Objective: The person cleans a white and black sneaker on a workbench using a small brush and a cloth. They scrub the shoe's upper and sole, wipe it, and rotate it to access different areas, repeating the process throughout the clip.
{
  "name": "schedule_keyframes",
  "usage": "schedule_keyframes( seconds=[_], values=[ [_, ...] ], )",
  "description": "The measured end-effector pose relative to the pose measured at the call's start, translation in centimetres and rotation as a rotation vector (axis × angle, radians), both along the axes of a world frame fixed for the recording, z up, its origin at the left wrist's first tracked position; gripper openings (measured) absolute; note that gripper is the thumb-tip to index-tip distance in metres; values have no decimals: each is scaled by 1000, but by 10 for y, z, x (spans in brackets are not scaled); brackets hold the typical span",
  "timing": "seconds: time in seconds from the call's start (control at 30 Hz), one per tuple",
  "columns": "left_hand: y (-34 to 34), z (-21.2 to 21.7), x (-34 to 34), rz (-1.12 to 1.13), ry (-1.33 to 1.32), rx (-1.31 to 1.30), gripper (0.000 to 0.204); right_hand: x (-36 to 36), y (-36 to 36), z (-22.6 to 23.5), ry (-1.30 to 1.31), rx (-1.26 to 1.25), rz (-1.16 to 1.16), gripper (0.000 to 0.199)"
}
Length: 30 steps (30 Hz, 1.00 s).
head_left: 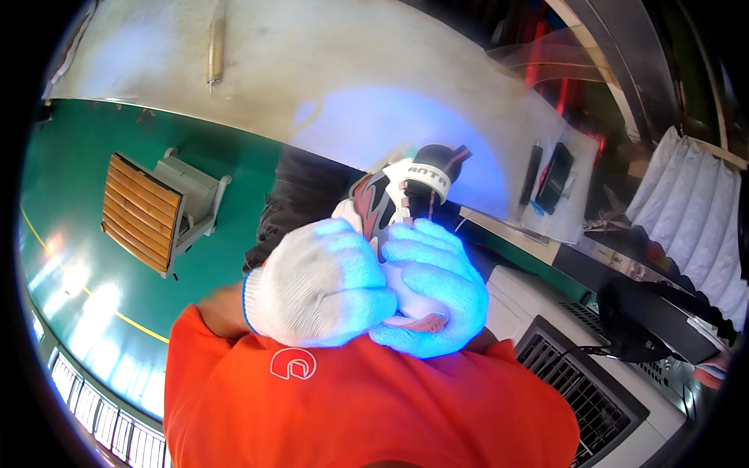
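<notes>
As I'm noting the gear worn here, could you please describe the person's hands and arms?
The left hand and right hand wear white knitted gloves, tinted blue by light, the right more fully. The left glove's cuff has a blue edge. The shirt is orange-red; bare forearm shows above the left glove.

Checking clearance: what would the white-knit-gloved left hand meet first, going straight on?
The left hand points rightward, into the white, grey and mauve shoe it seems to touch; depth is unclear.

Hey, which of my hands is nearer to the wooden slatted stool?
Left. Your gloved left hand is at the shoe, with the stool off to its left. Your gloved right hand is also at the shoe, but on the side farther from the stool.
</notes>
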<state>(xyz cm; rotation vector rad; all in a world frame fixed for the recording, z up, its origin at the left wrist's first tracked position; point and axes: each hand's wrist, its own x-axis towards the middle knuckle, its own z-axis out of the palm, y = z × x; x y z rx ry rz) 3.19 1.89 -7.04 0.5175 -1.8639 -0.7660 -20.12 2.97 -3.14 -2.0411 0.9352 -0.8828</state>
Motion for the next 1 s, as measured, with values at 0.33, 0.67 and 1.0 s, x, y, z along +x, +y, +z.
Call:
schedule_keyframes(
  seconds=[0.33,0.67,1.0],
  values=[
    [2,3,-43,-116,-111,248,39,-37,28,-12,-196,-56,-30,60],
    [7,-6,-48,-168,-204,421,47,-47,46,-22,-166,-62,-104,47],
    [-15,-21,-41,23,117,245,73,-27,33,-10,-143,-72,-195,48]
  ],
)
